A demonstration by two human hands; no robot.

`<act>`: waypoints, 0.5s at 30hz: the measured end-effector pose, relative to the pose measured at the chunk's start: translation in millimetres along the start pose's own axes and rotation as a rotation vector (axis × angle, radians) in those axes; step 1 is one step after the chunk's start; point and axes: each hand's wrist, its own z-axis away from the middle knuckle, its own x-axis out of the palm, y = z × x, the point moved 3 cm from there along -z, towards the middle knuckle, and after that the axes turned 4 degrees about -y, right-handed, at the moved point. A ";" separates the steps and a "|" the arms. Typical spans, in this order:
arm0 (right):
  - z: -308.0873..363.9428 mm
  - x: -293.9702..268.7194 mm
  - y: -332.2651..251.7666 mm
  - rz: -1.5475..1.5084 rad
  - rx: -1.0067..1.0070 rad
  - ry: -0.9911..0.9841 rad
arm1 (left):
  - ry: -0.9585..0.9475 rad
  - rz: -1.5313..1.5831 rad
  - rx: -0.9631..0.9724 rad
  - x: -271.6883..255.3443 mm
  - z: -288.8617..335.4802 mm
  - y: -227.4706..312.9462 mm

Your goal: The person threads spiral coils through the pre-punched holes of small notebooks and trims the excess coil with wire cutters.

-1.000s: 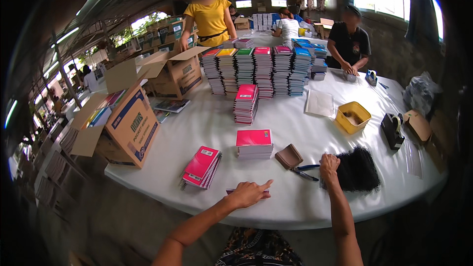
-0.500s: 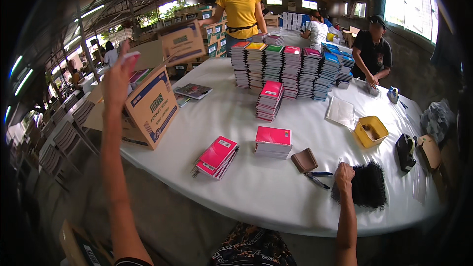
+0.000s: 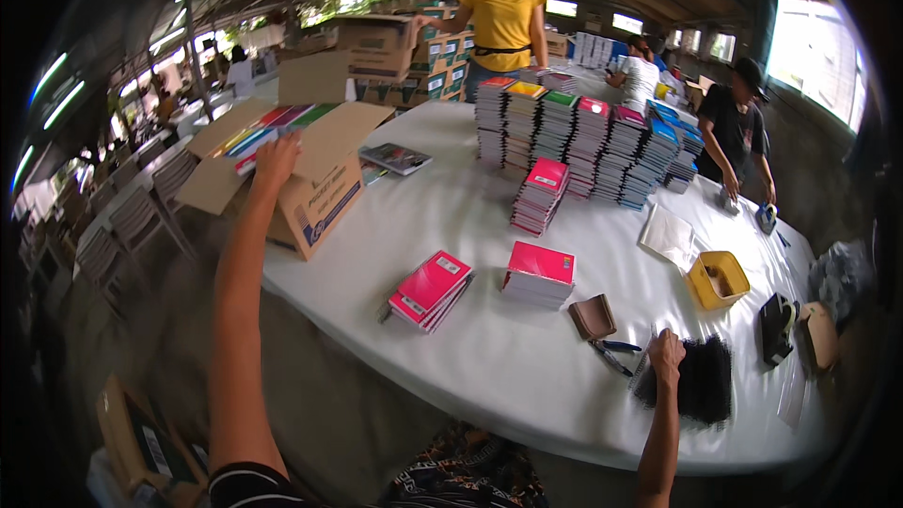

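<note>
My left hand (image 3: pixel 277 160) reaches into an open cardboard box (image 3: pixel 324 212) on the left of the table, its fingers closed on a small notebook (image 3: pixel 246 166) that shows only as a pinkish edge. Rows of notebooks in several colours (image 3: pixel 282 119) lie inside the box. My right hand (image 3: pixel 667 354) is closed at the left edge of a heap of black spiral binding coils (image 3: pixel 705 381), with a thin coil (image 3: pixel 643 374) in its fingers. Pliers (image 3: pixel 616 354) and a brown tray (image 3: pixel 593 318) lie left of that hand.
Pink notebooks (image 3: pixel 435 284) lie fanned near the front edge, beside a neat pink stack (image 3: pixel 539 271). Tall coloured notebook stacks (image 3: pixel 576 136) stand behind. A yellow tub (image 3: pixel 718 280) and tape dispenser (image 3: pixel 777 327) sit right. A person in yellow (image 3: pixel 503 23) holds a carton; another works at right.
My left hand has come down with the notebook from above the box into its opening. The view has shifted. My right hand stays by the coils. The person in yellow has raised the carton.
</note>
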 end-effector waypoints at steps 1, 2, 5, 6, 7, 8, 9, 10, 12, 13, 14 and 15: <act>-2.5 -3.8 -7.9 -0.020 -0.033 0.001 | 0.026 -0.035 0.028 -7.0 0.9 -12.4; -5.6 -3.9 -10.5 -0.034 -0.006 -0.023 | 0.053 -0.048 0.059 -12.8 -0.9 -20.7; -17.0 -4.0 -16.3 -0.116 0.120 -0.132 | 0.166 -0.111 0.045 -48.2 -13.4 -52.0; -18.9 -5.4 -27.4 -0.159 0.107 -0.142 | 0.199 -0.139 0.027 -59.9 -11.4 -60.0; -18.7 -10.6 -28.0 -0.170 0.115 -0.152 | 0.209 -0.108 -0.022 -66.2 -10.5 -52.0; -17.2 -16.5 -19.7 -0.169 0.139 -0.154 | 0.222 -0.058 -0.065 -78.4 -14.5 -35.8; -19.3 -18.5 -8.9 -0.187 0.092 -0.112 | 0.219 -0.053 -0.099 -96.4 -19.4 -29.1; -27.2 -18.1 8.8 -0.265 0.065 -0.056 | 0.218 -0.044 -0.127 -116.1 -26.5 -18.6; -29.2 -18.8 64.0 -0.379 0.059 0.044 | 0.147 0.177 -0.073 -156.5 -33.9 52.3; -29.9 -24.6 61.4 -0.615 0.065 -0.115 | 0.235 0.244 0.056 -177.3 -25.0 69.1; -30.3 -44.3 39.1 -0.859 0.073 -0.288 | 0.308 0.304 0.185 -193.3 -9.4 82.5; -8.8 -76.5 -12.2 -1.251 0.018 -0.259 | 0.210 0.434 0.273 -205.0 11.8 99.3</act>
